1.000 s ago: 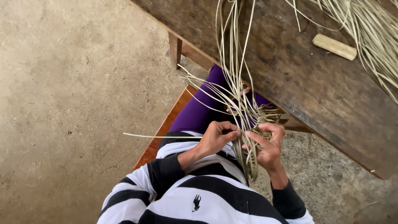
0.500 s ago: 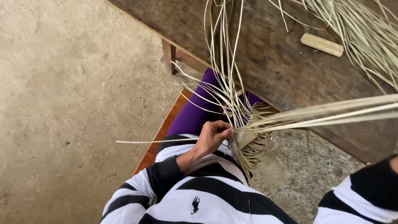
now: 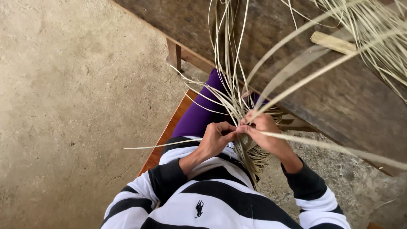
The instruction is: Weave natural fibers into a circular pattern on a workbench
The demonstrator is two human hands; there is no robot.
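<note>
Head view, hands [image 3: 239, 135] pinching straw weave [image 3: 250, 146]

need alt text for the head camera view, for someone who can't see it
Seen from above, a seated person's left hand and right hand pinch pale straw strips at a small woven piece in their lap. The strips fan up over a dark wooden table, where a wooden stick lies.
</note>
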